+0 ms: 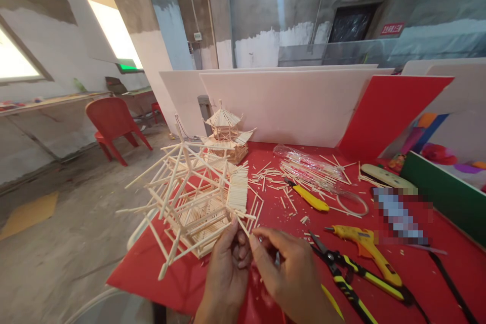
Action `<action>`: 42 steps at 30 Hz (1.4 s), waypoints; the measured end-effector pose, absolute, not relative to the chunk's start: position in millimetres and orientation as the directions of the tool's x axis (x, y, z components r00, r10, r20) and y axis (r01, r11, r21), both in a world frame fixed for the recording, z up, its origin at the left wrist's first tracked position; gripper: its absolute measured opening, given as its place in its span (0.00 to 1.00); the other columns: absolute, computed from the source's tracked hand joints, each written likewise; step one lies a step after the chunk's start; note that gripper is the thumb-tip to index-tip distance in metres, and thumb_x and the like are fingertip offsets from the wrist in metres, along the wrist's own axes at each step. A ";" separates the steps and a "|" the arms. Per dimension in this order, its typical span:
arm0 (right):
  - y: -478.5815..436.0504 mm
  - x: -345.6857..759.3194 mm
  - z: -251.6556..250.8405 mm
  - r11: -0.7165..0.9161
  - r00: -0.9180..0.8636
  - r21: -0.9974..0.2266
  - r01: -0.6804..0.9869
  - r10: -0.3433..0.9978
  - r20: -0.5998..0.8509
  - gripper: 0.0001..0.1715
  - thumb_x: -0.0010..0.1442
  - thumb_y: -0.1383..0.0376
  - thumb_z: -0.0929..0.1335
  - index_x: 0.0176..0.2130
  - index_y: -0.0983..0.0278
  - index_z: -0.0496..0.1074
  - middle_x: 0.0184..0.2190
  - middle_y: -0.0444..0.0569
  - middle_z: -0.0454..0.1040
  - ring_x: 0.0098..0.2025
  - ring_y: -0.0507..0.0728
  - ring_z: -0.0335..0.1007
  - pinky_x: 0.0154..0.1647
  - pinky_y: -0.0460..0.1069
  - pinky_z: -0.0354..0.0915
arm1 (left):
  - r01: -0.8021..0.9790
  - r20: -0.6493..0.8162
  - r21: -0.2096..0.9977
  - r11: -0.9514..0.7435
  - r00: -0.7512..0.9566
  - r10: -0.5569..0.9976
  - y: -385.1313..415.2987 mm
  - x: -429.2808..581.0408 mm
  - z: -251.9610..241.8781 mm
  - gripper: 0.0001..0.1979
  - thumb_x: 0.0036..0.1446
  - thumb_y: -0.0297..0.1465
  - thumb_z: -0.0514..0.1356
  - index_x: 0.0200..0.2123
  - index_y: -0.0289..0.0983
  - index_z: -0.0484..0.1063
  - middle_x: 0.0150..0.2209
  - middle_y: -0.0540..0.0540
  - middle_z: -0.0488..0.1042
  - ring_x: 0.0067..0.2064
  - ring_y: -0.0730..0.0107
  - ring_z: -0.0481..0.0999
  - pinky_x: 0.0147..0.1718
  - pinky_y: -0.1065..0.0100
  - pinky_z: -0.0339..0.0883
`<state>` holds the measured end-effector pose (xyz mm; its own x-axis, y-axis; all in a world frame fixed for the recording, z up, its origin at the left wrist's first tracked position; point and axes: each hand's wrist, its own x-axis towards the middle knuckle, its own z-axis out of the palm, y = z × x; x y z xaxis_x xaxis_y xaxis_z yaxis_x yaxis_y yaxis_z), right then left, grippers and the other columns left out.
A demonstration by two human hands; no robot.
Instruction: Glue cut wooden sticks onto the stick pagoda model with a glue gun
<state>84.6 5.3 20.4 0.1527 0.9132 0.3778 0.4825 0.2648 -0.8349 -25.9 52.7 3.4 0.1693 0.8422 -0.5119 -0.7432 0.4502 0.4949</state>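
Observation:
My left hand [228, 258] is closed, thumb and finger pinching the upper end of a thin wooden stick [243, 226]. My right hand [286, 266] grips the stick's lower end between thumb and forefinger. Something metallic shows under the right fingers, too hidden to name. Just beyond both hands stands a pavilion model [197, 202] built of wooden sticks, its roof frame mostly bare and one roof side [238, 190] covered with sticks laid side by side. The stick's upper end is close to this model's corner; I cannot tell whether they touch.
On the red tabletop [152, 288] are a finished-looking pagoda model [224, 131], loose sticks in plastic wrap [307, 164], a yellow utility knife [309, 197], a yellow glue gun [366, 248] and black-yellow pliers-like cutters [337, 266]. White boards [281, 106] stand behind; a red chair [114, 119] is at left.

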 end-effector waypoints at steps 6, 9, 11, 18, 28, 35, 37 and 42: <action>33.9 90.9 10.9 -0.165 -0.104 -0.943 -0.288 0.985 -0.140 0.23 0.57 0.50 0.70 0.29 0.67 0.79 0.19 0.47 0.75 0.22 0.51 0.69 0.23 0.44 0.60 | -0.718 -0.456 0.540 0.439 0.188 0.870 53.1 -25.2 5.3 0.20 0.45 0.37 0.73 0.22 0.35 0.64 0.16 0.57 0.62 0.14 0.86 0.53 0.12 0.80 0.46; 43.4 88.0 -1.4 -0.262 -0.166 -0.880 -0.397 0.963 -0.212 0.24 0.55 0.50 0.70 0.26 0.69 0.78 0.18 0.48 0.74 0.18 0.49 0.65 0.19 0.43 0.57 | -0.704 -0.449 0.536 0.465 0.228 0.864 52.6 -26.2 3.9 0.23 0.45 0.39 0.73 0.20 0.36 0.61 0.14 0.58 0.59 0.14 0.86 0.51 0.12 0.80 0.44; 45.5 85.4 -6.5 -0.278 -0.173 -0.861 -0.426 0.959 -0.224 0.24 0.56 0.50 0.70 0.27 0.69 0.78 0.19 0.48 0.75 0.18 0.48 0.64 0.19 0.42 0.56 | -0.701 -0.446 0.539 0.467 0.233 0.864 52.5 -26.8 3.6 0.23 0.45 0.39 0.73 0.20 0.36 0.61 0.14 0.59 0.58 0.14 0.87 0.50 0.12 0.80 0.43; 46.6 79.5 -3.7 -0.337 -0.187 -0.783 -0.523 0.942 -0.280 0.22 0.50 0.51 0.74 0.29 0.69 0.78 0.18 0.45 0.73 0.18 0.48 0.67 0.18 0.41 0.58 | -0.689 -0.480 0.559 0.462 0.186 0.858 52.4 -25.2 6.2 0.22 0.41 0.39 0.74 0.19 0.35 0.64 0.13 0.59 0.57 0.13 0.87 0.51 0.11 0.80 0.43; 49.4 73.7 2.3 -0.388 -0.200 -0.726 -0.568 0.921 -0.336 0.22 0.46 0.52 0.75 0.27 0.70 0.77 0.15 0.44 0.72 0.14 0.47 0.63 0.15 0.40 0.57 | -0.682 -0.435 0.569 0.459 0.224 0.872 52.9 -26.1 -0.5 0.20 0.45 0.40 0.72 0.21 0.34 0.66 0.12 0.59 0.59 0.13 0.86 0.51 0.12 0.80 0.46; 48.3 73.4 -0.7 -0.385 -0.190 -0.728 -0.567 0.922 -0.339 0.23 0.47 0.52 0.76 0.28 0.71 0.77 0.15 0.44 0.71 0.15 0.47 0.66 0.15 0.40 0.57 | -0.683 -0.441 0.576 0.449 0.203 0.874 53.2 -25.6 1.8 0.21 0.42 0.41 0.73 0.21 0.34 0.67 0.12 0.58 0.59 0.13 0.86 0.51 0.12 0.80 0.46; 48.2 73.4 -0.7 -0.384 -0.189 -0.729 -0.566 0.922 -0.339 0.23 0.47 0.51 0.76 0.28 0.71 0.78 0.15 0.43 0.71 0.15 0.47 0.65 0.15 0.40 0.57 | -0.681 -0.450 0.574 0.454 0.201 0.870 53.3 -25.8 1.9 0.21 0.42 0.41 0.73 0.21 0.34 0.67 0.12 0.59 0.59 0.13 0.86 0.51 0.12 0.81 0.46; 47.6 75.7 -1.3 -0.381 -0.187 -0.738 -0.558 0.923 -0.335 0.24 0.46 0.51 0.76 0.29 0.71 0.78 0.16 0.44 0.72 0.14 0.44 0.62 0.14 0.40 0.53 | -0.685 -0.475 0.572 0.451 0.171 0.863 52.6 -26.3 0.7 0.22 0.41 0.42 0.74 0.20 0.34 0.66 0.12 0.59 0.59 0.13 0.87 0.52 0.12 0.80 0.45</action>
